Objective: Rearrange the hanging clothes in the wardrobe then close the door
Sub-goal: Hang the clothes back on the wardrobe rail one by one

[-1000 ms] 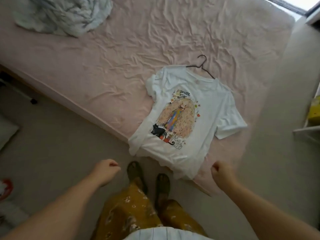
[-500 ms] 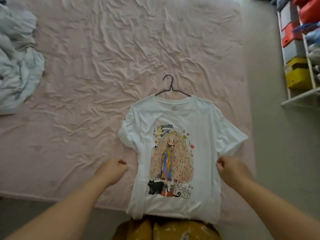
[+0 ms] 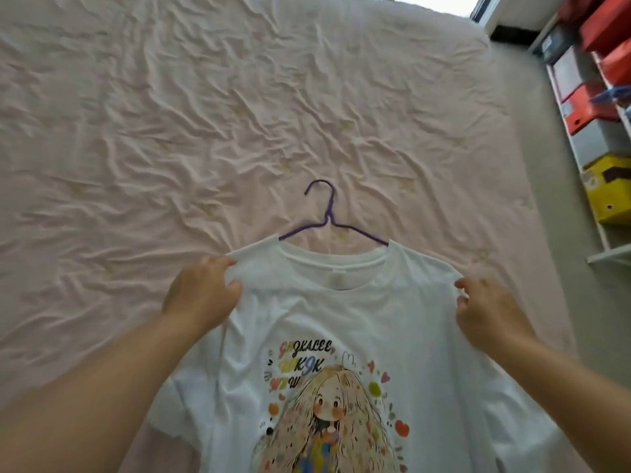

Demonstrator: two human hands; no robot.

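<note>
A white T-shirt (image 3: 341, 322) with a printed cartoon girl lies flat on the pink bed (image 3: 170, 131), front side up. A purple wire hanger (image 3: 326, 220) is inside its neck, with the hook pointing away from me. My left hand (image 3: 201, 295) pinches the shirt's left shoulder between thumb and fingers. My right hand (image 3: 488, 312) grips the shirt's right shoulder with curled fingers. No wardrobe is in view.
A white shelf unit (image 3: 594, 138) stands at the right with red, grey and yellow boxes (image 3: 611, 189). A strip of beige floor (image 3: 532, 131) runs between bed and shelves. The bed sheet is heavily wrinkled.
I have stepped up to the bed and leaned over it. Both hands moved forward from the shirt's lower sides to its shoulders and took hold there.
</note>
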